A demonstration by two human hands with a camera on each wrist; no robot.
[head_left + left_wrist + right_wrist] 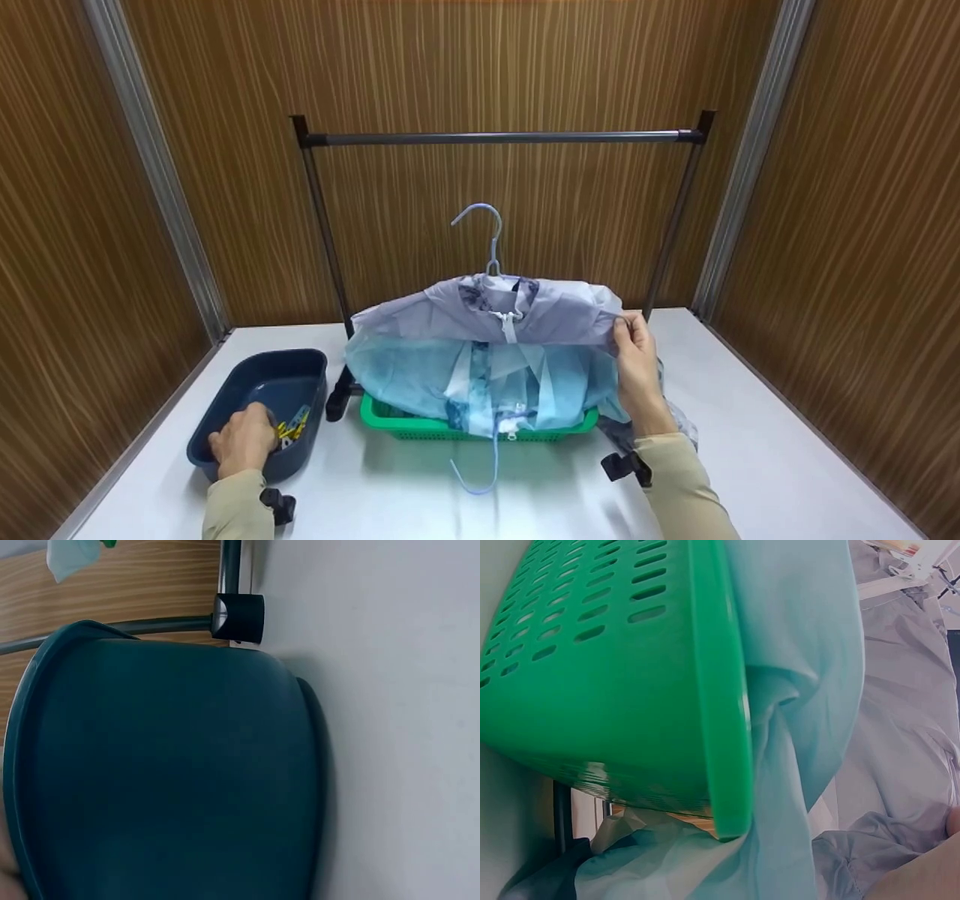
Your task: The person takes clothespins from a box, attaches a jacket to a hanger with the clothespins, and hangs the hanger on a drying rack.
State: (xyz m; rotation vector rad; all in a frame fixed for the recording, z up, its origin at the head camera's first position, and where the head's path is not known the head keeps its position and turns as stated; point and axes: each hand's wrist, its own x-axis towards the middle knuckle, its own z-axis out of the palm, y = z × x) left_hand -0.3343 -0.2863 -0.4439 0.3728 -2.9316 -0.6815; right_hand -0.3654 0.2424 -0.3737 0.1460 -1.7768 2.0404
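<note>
My right hand [637, 360] pinches the right shoulder end of a lavender jacket [562, 315] with a dark patterned collar. That jacket sits on a pale purple hanger [496, 232], its hook pointing up. A light blue garment [420, 367] lies below it, and a second hanger [491, 457] sticks out toward me with its hook down. My left hand [246, 439] reaches into a dark blue basin [172, 765], beside yellow and blue clothespins [295, 429]; its fingertips are hidden. In the right wrist view the lavender cloth [900, 712] hangs past the light blue cloth [802, 660].
A green basket [727, 727] stands under the garments. Behind it rises a clothes rack with a grey bar [495, 138]; its black foot [339, 401] is between basin and basket. Grey patterned cloth [679, 424] lies right of the basket. Wood-grain walls [495, 67] enclose the white table [757, 450].
</note>
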